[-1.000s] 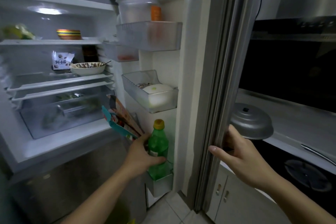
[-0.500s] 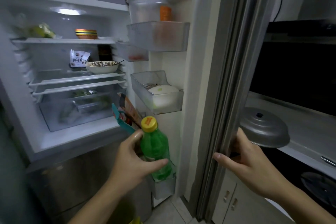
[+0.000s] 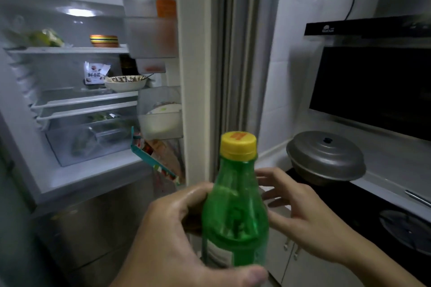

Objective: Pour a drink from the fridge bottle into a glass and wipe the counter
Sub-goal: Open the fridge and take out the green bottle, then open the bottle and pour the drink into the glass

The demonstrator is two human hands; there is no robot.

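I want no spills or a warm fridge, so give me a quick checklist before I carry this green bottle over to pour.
1. Bottle gripped by left hand: ok.
2. Yellow cap on: ok; tightness cannot tell.
3. Bottle upright: ok.
4. Right hand free: ok, open beside the bottle.
5. Fridge door closed: not ok, open.
6. Glass ready: cannot tell, none in view.

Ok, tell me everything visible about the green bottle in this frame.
The green bottle is translucent plastic with a closed yellow screw cap bearing an orange mark, and a pale label low on its body. It stands upright in mid-air before the open fridge, gripped around its body by the left hand. The right hand is open behind it.
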